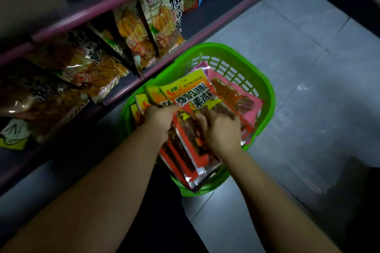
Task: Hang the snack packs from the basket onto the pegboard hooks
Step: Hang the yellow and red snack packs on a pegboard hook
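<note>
Grey tiled floor (308,68), shelf (123,2) of bagged snacks on the left. Green basket (265,113) on the floor beside the shelf, full of snack packs (193,90). Left hand (160,117) grips the yellow packs; right hand (222,131) pinches the orange ones.

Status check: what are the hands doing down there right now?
Left hand and right hand both gripping snack packs in the green basket. None hung yet. Nothing in the way.
</note>
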Available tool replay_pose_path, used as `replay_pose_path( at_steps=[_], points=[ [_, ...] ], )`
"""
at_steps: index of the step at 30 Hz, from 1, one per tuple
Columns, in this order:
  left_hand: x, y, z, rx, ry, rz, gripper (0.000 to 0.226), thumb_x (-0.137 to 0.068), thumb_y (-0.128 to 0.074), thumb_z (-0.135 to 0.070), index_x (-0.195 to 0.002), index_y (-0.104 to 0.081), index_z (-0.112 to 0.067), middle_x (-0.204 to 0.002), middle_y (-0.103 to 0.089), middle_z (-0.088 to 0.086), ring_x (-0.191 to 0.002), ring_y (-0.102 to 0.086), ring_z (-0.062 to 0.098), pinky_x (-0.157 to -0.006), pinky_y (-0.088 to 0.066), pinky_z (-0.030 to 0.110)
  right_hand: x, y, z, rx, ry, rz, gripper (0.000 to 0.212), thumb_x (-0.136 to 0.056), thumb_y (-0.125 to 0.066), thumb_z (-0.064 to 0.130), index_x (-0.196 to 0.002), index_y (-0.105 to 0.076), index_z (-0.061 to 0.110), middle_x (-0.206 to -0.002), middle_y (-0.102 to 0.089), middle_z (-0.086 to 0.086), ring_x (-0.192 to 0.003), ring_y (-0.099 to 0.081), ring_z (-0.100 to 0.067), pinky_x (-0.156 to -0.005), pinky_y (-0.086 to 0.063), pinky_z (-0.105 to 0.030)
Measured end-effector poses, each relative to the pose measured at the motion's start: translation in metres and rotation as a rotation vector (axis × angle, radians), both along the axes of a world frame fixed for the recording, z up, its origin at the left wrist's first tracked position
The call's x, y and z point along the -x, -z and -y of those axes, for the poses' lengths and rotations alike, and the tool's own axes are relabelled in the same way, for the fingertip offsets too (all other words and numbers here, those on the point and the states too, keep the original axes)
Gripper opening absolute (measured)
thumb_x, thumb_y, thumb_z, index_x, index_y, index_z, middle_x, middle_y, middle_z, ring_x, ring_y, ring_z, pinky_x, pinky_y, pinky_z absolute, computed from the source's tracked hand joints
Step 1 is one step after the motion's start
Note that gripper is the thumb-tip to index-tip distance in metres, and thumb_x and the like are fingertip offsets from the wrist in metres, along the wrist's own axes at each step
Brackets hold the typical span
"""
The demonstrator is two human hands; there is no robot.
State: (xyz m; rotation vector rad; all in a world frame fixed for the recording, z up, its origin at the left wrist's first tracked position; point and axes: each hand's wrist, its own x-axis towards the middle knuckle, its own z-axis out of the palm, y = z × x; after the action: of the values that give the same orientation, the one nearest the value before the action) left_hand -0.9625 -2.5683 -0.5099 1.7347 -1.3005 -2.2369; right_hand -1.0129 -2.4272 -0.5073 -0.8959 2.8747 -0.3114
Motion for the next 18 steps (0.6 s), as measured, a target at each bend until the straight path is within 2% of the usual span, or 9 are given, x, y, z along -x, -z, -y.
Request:
replay_pose_path(
  at_steps=[1,3,5,7,9,12,14,16,18],
  points=[
    [-0.001,-0.003,-0.001,-0.013,0.047,0.020,0.055,-0.077,-0.077,-0.025,-0.121,-0.053,-0.004,-0.112,-0.064,0.014,-0.090,-0.057,0.024,-0.082,-0.050,0.036,0.006,-0.003,0.000,0.060,-0.001,0.033,0.030,-0.096,-0.043,0.043,-0.102,-0.066,0.025,-0.096,-0.072,-0.005,-0.094,-0.064,-0.027,-0.089,-0.030,-0.038],
    [-0.002,-0.006,-0.003,0.052,0.154,0.084,0.051,-0.077,-0.077,-0.026,-0.118,-0.055,-0.006,-0.084,-0.059,0.007,-0.069,-0.049,0.020,-0.061,-0.037,0.025,0.027,-0.001,-0.002,0.119,-0.013,0.159,0.022,-0.092,-0.056,0.034,-0.107,-0.067,0.023,-0.104,-0.071,-0.008,-0.100,-0.063,-0.030,-0.090,-0.040,-0.040],
    [-0.002,-0.005,-0.001,0.174,0.223,0.139,0.046,-0.080,-0.074,-0.019,-0.119,-0.052,-0.006,-0.091,-0.056,0.008,-0.072,-0.049,0.019,-0.065,-0.034,0.024,0.051,0.006,0.000,0.063,0.003,0.288,0.041,-0.084,-0.067,0.037,-0.121,-0.060,0.019,-0.124,-0.060,-0.012,-0.119,-0.050,-0.033,-0.096,-0.043,-0.042],
    [-0.002,-0.007,0.000,0.219,0.233,0.178,0.039,-0.082,-0.071,-0.013,-0.115,-0.052,-0.002,-0.105,-0.058,0.013,-0.084,-0.055,0.025,-0.073,-0.042,0.030,0.072,0.012,0.001,0.015,0.089,0.443,0.078,-0.072,-0.077,0.046,-0.137,-0.044,0.018,-0.143,-0.040,-0.014,-0.135,-0.031,-0.034,-0.109,-0.032,-0.045],
    [-0.002,-0.009,0.001,0.206,0.220,0.186,0.037,-0.083,-0.067,-0.007,-0.117,-0.053,-0.001,-0.109,-0.060,0.017,-0.095,-0.058,0.033,-0.084,-0.048,0.039,0.089,0.015,0.004,0.024,0.127,0.604,0.101,-0.061,-0.082,0.053,-0.145,-0.033,0.024,-0.152,-0.031,-0.008,-0.141,-0.025,-0.031,-0.114,-0.026,-0.048],
    [0.000,-0.013,0.000,0.134,0.191,0.101,0.023,-0.085,-0.062,-0.004,-0.108,-0.058,-0.004,-0.108,-0.062,0.017,-0.094,-0.060,0.034,-0.088,-0.049,0.042,0.102,0.017,0.007,-0.054,0.096,0.702,0.110,-0.056,-0.082,0.056,-0.147,-0.025,0.030,-0.156,-0.027,-0.004,-0.144,-0.020,-0.030,-0.117,-0.020,-0.049],
    [0.000,-0.016,-0.002,0.069,0.164,0.022,0.033,-0.083,-0.068,-0.016,-0.114,-0.060,-0.008,-0.118,-0.063,0.013,-0.106,-0.059,0.035,-0.096,-0.046,0.049,0.100,0.017,0.014,-0.048,0.042,0.728,0.111,-0.058,-0.083,0.052,-0.148,-0.023,0.027,-0.155,-0.029,-0.005,-0.143,-0.023,-0.028,-0.116,-0.023,-0.047],
    [-0.001,-0.017,-0.005,0.076,0.147,-0.013,0.044,-0.081,-0.073,-0.022,-0.121,-0.059,-0.010,-0.122,-0.063,0.012,-0.112,-0.058,0.035,-0.097,-0.046,0.053,0.089,0.017,0.022,0.155,-0.005,0.866,0.108,-0.063,-0.086,0.034,-0.149,-0.023,0.018,-0.149,-0.038,-0.003,-0.136,-0.037,-0.020,-0.112,-0.033,-0.038],
    [0.000,-0.015,-0.004,0.167,0.082,-0.018,0.035,-0.082,-0.070,-0.009,-0.116,-0.062,-0.008,-0.117,-0.066,0.014,-0.105,-0.063,0.033,-0.093,-0.050,0.050,0.072,0.023,0.025,0.374,0.012,0.957,0.099,-0.066,-0.085,0.022,-0.146,-0.027,0.015,-0.137,-0.049,0.003,-0.119,-0.051,-0.010,-0.096,-0.044,-0.023]
  ],
)
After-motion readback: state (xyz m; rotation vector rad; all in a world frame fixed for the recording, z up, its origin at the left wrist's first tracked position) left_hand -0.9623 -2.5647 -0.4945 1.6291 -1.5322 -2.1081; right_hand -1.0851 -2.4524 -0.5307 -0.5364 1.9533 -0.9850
